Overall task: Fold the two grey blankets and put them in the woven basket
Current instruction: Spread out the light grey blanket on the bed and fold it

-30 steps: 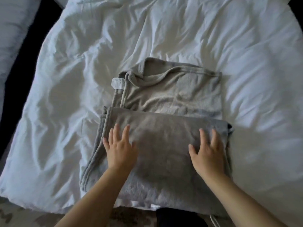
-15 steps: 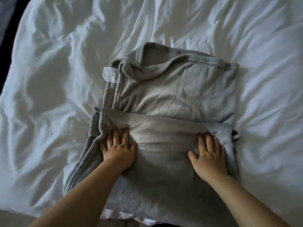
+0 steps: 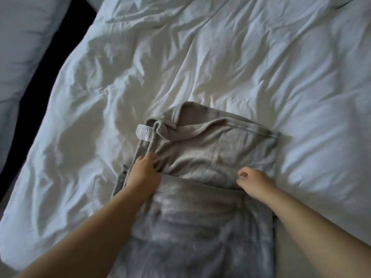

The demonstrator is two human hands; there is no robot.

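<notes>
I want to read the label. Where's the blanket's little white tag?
In the head view, the white tag sticks out from the far-left corner of the far grey blanket, onto the white duvet, just beyond the left hand.

Both hands (image 3: pixel 143 174) (image 3: pixel 256 182) (flat before) now grip the blanket (image 3: pixel 200 217) edge.
</notes>
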